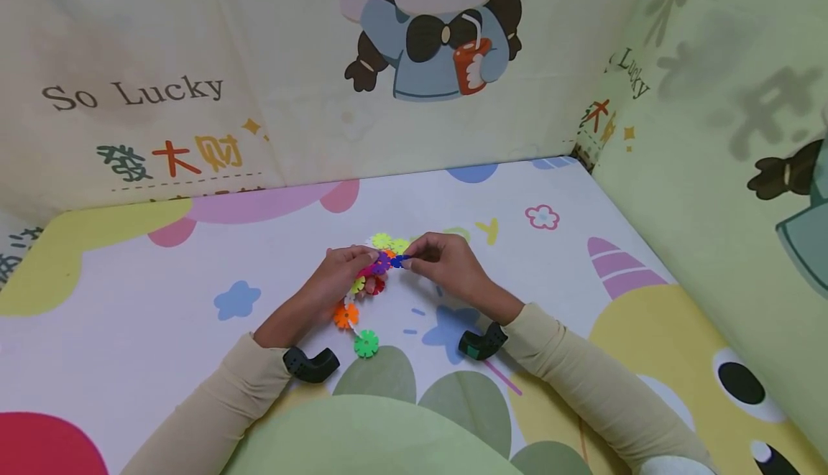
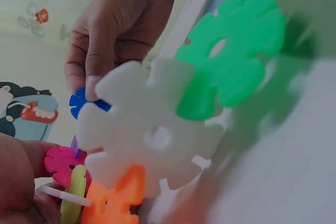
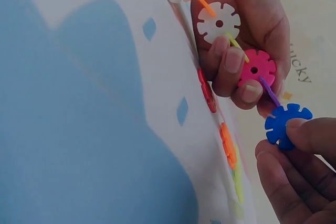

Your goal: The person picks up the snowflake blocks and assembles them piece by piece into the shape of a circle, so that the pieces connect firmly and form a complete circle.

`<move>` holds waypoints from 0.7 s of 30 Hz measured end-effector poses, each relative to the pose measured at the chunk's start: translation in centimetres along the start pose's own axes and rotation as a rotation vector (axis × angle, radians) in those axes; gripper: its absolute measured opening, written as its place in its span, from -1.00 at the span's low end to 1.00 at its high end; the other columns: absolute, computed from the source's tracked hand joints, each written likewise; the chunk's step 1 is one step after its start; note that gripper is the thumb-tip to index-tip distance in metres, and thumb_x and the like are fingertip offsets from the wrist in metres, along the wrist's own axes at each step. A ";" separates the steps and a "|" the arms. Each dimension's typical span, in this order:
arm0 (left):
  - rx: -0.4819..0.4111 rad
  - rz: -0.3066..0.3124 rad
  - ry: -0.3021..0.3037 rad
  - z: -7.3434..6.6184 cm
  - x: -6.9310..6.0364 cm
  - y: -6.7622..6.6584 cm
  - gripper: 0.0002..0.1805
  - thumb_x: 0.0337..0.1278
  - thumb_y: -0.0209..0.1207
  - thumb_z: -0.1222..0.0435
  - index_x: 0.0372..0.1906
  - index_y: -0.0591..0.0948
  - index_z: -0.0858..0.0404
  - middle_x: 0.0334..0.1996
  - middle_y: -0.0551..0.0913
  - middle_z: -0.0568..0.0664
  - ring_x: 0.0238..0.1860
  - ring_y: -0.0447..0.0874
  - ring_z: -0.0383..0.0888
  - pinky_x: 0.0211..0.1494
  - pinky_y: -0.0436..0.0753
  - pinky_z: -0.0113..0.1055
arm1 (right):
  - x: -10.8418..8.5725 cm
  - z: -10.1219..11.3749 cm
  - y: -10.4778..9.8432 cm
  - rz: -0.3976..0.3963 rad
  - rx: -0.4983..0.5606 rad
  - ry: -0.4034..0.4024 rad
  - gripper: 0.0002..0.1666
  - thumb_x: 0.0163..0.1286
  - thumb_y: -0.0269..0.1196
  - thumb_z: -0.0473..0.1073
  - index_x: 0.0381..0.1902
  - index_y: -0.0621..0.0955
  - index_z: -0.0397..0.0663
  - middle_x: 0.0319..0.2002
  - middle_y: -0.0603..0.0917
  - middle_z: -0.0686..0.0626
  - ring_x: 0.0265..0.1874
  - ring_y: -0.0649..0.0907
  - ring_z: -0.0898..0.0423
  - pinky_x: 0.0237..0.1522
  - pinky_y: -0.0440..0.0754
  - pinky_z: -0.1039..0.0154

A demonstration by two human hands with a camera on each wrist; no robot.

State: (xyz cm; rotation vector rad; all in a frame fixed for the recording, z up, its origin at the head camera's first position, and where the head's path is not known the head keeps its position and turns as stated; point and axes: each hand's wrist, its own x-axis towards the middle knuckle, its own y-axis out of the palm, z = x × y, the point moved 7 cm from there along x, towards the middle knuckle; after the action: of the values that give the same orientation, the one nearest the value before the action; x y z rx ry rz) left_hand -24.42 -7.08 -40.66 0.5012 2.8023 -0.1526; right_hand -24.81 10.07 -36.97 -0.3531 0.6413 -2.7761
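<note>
My left hand (image 1: 333, 277) grips a chain of slotted plastic flower discs, its fingers curled around the pink disc (image 3: 265, 61). From there the chain hangs toward me through a yellow disc (image 2: 74, 195), a white disc, an orange disc (image 1: 346, 315) and another white disc (image 2: 152, 129), with a green disc (image 1: 366, 344) at the near end. At the other end, a purple disc (image 3: 269, 92) meets a blue disc (image 3: 278, 124), which my right hand (image 1: 453, 263) pinches between thumb and fingers. Whether their slots are fully pushed together I cannot tell.
Behind the hands, loose yellow discs (image 1: 382, 240) lie on the printed tabletop. A red disc (image 3: 206, 90) and an orange disc (image 3: 228, 145) also lie there. A printed cloth wall (image 1: 310, 123) rises along the back, another on the right.
</note>
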 end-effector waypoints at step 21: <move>0.033 -0.036 -0.006 0.3 0.1 0.4 -0.68 0.44 0.04 0.16 -0.12 0.61 0.37 -0.52 0.61 0.06 -0.47 0.51 -0.13 -0.17 0.47 -0.33 | -0.4 1.3 0.1 0.010 -0.145 -0.222 -0.84 0.16 0.42 -0.38 -0.25 0.76 -0.23 -0.31 0.75 -0.05 -0.36 0.72 0.21 -0.30 0.65 0.38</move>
State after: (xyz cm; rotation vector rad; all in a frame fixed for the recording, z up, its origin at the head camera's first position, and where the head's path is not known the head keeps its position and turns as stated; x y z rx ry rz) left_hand -24.34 -6.72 -40.96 0.4577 2.8078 -0.2076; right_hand -24.02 9.60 -35.95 -0.6750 0.7865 -2.6354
